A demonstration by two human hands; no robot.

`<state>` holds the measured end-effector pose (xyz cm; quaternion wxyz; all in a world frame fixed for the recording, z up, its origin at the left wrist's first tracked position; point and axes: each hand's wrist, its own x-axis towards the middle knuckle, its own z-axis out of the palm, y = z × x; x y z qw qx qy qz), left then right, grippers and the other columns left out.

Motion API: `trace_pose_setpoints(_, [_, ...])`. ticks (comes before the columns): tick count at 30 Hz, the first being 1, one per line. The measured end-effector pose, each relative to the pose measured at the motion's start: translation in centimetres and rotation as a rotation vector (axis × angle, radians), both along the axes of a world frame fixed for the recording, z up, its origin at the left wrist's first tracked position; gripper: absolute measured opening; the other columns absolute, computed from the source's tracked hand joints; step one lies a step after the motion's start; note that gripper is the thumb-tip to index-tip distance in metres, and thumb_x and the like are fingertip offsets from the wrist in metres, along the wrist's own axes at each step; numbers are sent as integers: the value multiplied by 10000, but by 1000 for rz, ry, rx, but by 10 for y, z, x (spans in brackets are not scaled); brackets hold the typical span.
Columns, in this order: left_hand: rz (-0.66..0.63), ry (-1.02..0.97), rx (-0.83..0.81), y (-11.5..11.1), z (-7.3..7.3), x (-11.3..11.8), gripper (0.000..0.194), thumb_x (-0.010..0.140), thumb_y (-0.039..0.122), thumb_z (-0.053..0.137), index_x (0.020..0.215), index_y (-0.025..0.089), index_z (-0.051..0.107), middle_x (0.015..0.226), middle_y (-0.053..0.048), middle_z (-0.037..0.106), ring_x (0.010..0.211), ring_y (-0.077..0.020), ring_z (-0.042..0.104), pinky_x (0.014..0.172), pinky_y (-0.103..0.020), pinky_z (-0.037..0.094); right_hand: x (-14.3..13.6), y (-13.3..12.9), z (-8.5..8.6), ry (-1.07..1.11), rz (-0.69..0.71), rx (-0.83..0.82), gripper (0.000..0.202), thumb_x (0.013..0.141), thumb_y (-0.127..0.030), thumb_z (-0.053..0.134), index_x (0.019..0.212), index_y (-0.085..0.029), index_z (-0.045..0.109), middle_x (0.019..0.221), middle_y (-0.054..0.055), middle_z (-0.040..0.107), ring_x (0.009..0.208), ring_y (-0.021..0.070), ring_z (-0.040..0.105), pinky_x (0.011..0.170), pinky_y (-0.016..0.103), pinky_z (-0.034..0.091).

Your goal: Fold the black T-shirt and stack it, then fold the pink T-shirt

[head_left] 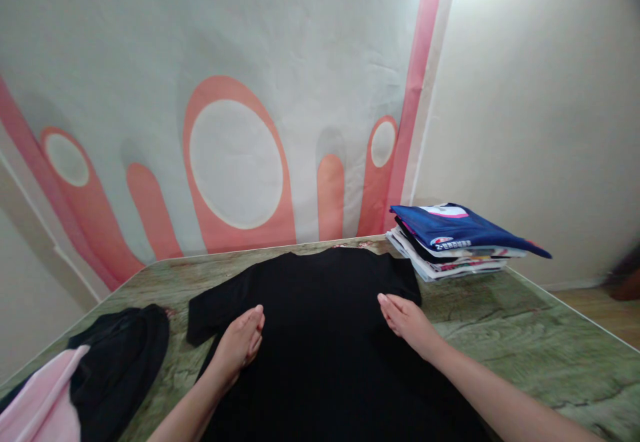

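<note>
A black short-sleeved T-shirt (320, 349) lies spread on the table, its neckline toward the far edge and its sleeves out to both sides. My left hand (241, 340) is over the shirt's left side below that sleeve, its fingers curled and pressed together. Over the right side, near the other sleeve, my right hand (407, 321) is closed in a similar way. No cloth is visibly raised at either hand. Whether the fingers pinch any fabric is hidden. The shirt's lower part runs out of the frame.
A stack of folded clothes (450, 245) with a dark blue piece on top stands at the back right. At the left lie a black garment (125, 355) and a pink cloth (47, 395). The wood-patterned table (540, 335) ends near a printed wall sheet (320, 62).
</note>
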<state>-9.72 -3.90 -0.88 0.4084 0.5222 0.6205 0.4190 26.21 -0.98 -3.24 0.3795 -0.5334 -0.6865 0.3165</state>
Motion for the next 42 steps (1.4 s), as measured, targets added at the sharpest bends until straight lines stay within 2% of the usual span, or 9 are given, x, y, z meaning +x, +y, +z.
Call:
trace_pose_setpoints(3, [6,300,187,-1,2,-4,403,899,571,385,759,215,512,479,60,459,431,-119,476,438,-205,386,3,2,3,-97,-27,192,373,958,-461,359,737,-220,539,626,-16,552,579,138,550,560,251,461])
trace_pose_setpoints(5, [-74,547,331,-2,3,-7,337,918,508,414,988,226,587,816,-11,659,769,-172,642,701,-272,506,2,-2,6,-192,45,348,261,954,-383,401,939,-228,611,901,40,652,853,175,621,783,308,505])
trace_pose_setpoints(8, [-308,843,430,-4,1,-9,487,928,484,435,1366,270,428,1361,-70,520,1269,-240,461,1046,-409,367,-3,-11,10,-344,276,439,350,948,-305,424,1282,-258,520,1317,74,541,1247,203,470,1033,393,405])
trace_pose_setpoints(11, [-496,1060,407,-5,-5,-9,584,937,506,404,1466,292,281,1507,-62,331,1394,-269,266,1105,-500,257,-6,-16,8,-503,444,418,443,949,-319,438,1391,-289,420,1433,46,446,1355,206,346,1104,458,318])
trace_pose_setpoints(19, [-365,1172,395,1,-14,-18,443,970,341,347,1387,235,448,1495,-80,350,1384,-250,291,1088,-475,306,2,-4,-7,-606,115,497,353,923,-187,427,1229,-229,598,1288,82,587,1205,237,522,1005,473,421])
trace_pose_setpoints(24, [-474,1068,457,-1,-7,-17,405,970,314,371,1363,320,468,1454,-21,425,1359,-206,348,1097,-451,311,0,-10,0,-554,227,543,339,902,-159,470,1182,-272,622,1247,35,612,1152,208,542,971,413,444])
trace_pose_setpoints(32, [-281,1044,573,0,-6,-19,339,946,301,413,1215,245,611,1216,-69,615,1136,-210,569,980,-353,456,4,-4,1,-521,86,544,295,902,-139,444,1084,-233,657,1098,69,649,1001,205,592,868,370,484])
trace_pose_setpoints(37, [-318,977,541,-6,3,-10,308,955,274,397,1199,269,585,1009,-38,622,933,-163,619,822,-257,495,-1,-10,4,-526,137,497,338,914,-158,434,1218,-235,561,1042,60,622,931,185,592,818,324,492])
trace_pose_setpoints(42, [-284,1013,511,-6,4,-11,248,945,270,416,993,238,657,938,-38,613,875,-164,614,796,-265,494,1,-7,1,-574,77,480,235,911,-153,439,1019,-224,635,937,54,608,863,190,576,781,334,479])
